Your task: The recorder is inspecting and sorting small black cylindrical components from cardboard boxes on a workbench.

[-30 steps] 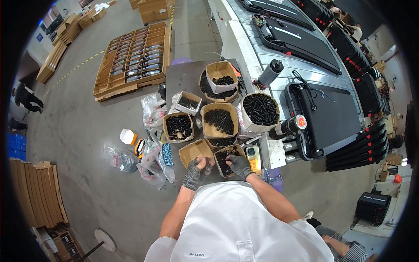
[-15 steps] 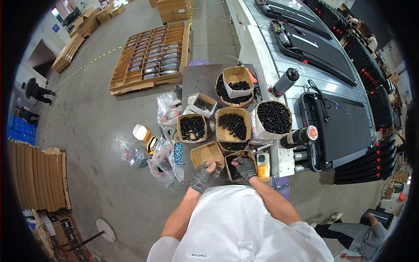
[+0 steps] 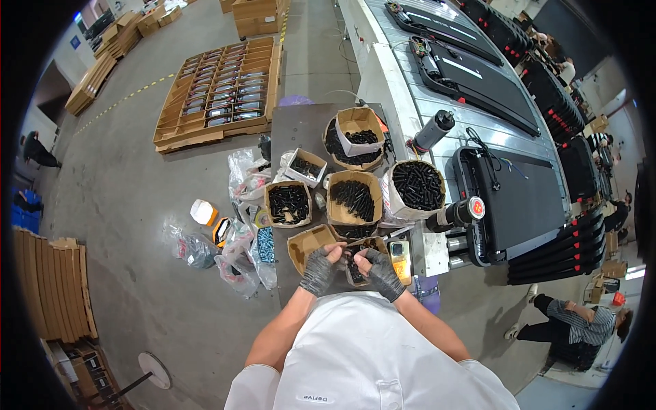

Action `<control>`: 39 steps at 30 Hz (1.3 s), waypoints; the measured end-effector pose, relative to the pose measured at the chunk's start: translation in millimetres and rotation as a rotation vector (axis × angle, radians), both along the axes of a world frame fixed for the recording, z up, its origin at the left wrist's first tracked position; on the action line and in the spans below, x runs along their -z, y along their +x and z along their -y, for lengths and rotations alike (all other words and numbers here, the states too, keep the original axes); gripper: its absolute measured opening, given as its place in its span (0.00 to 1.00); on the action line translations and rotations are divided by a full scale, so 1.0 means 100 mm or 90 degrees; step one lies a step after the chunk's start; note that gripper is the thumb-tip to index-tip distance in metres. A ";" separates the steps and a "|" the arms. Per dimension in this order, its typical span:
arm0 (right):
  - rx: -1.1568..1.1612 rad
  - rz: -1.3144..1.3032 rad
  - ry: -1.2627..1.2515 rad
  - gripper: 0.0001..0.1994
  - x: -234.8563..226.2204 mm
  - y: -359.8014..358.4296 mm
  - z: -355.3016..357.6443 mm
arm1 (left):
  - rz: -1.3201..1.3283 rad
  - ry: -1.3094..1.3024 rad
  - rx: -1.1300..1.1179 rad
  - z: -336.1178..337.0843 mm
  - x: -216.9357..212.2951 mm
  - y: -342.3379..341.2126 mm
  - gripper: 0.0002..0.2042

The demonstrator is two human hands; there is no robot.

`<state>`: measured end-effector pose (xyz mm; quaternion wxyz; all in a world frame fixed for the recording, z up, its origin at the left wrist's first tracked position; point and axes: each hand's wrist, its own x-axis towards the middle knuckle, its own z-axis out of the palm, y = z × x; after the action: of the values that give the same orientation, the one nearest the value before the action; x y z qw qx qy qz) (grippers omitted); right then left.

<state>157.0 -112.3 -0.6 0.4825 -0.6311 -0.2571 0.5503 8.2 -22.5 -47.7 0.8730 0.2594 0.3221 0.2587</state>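
Both my hands wear grey fingerless gloves and meet close together above two small cardboard boxes. My left hand [image 3: 322, 268] is pinched closed over the near edge of the open cardboard box [image 3: 301, 240], whose visible inside is bare. My right hand [image 3: 378, 272] is also pinched, above the smaller box [image 3: 372, 244] of small dark parts. Whatever lies between the fingertips is too small to make out. Just beyond are a box of black bolts [image 3: 354, 199], another box of black bolts [image 3: 288, 203] to its left, and a white-sided box of black bolts [image 3: 417, 186] to its right.
A phone [image 3: 400, 260] lies right of my right hand. Blue screws [image 3: 266, 244] and plastic bags [image 3: 237, 273] are at the left. Black cylindrical tools [image 3: 456, 214] stand by the roller conveyor [image 3: 403, 82], which carries black treadmill-like decks [image 3: 512, 198]. A divided cardboard tray [image 3: 219, 92] sits on the floor.
My right hand has come up out of the small box and leftward to my left hand, which has moved slightly right. The whole view has shifted a little. A person at the right has moved.
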 end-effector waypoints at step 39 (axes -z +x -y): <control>0.036 0.365 0.109 0.09 -0.25 -0.03 -0.24 | 0.020 -0.102 -0.128 0.11 -0.10 0.30 0.14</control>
<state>154.0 -88.7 24.0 0.4570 -0.7246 -0.4109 0.3120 38.3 -33.3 -37.9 0.8655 0.1511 0.3520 0.3226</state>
